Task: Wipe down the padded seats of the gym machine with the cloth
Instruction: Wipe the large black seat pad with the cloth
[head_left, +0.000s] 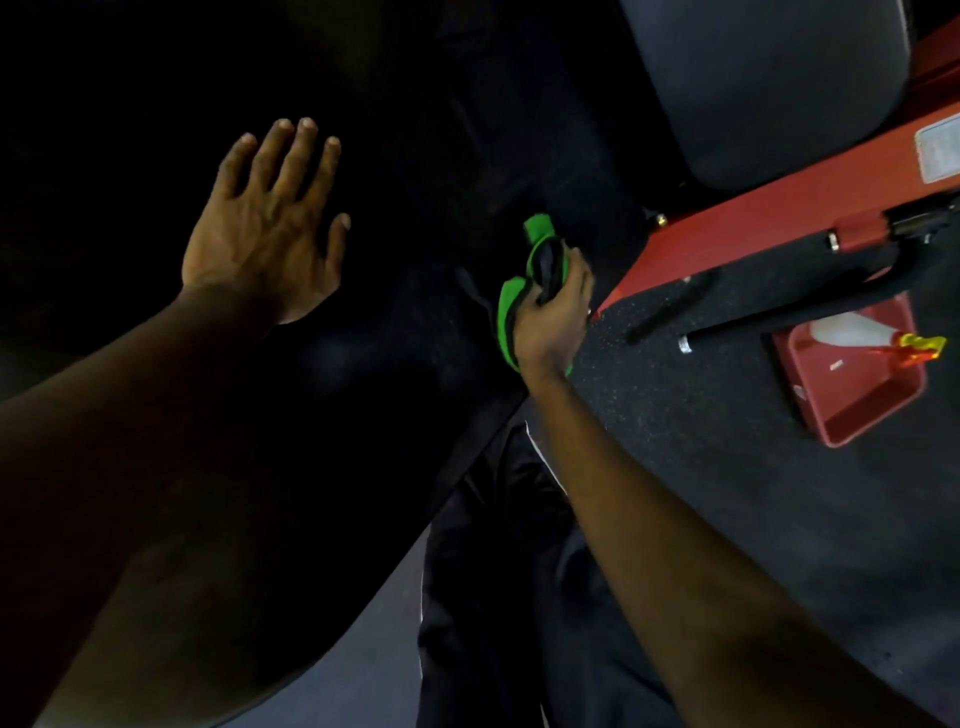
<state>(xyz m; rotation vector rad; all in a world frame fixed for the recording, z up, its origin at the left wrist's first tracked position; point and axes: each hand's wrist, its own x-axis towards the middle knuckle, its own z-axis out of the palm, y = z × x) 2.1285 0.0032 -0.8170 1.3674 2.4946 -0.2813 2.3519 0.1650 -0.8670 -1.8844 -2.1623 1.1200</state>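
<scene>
Fingers (270, 161) of the left hand (260, 239) lie straight and slightly spread, palm down on the big dark padded seat (395, 322), apparently to brace the person's lean and steady the pad while the other hand works. The right hand (550, 322) has its fingers curled tightly round a bunched green cloth (508, 312), which sits at the seat's right edge, close to where the pad meets the red frame (753, 228) of the machine. Gripping the cloth in a wad like this looks meant to give a firm pressing face for rubbing along the border. How much of the seat is already wiped cannot be told, since its surface is nearly black in this light. A second, greyer pad (779, 93) sits above the frame at upper right, well apart from both hands, and probably waits its turn. On the speckled floor mat (701, 415) beyond the frame rests a red tray (872, 410) with a spray bottle (852, 332) lying in it, parked within reach but out of the wiping path.
</scene>
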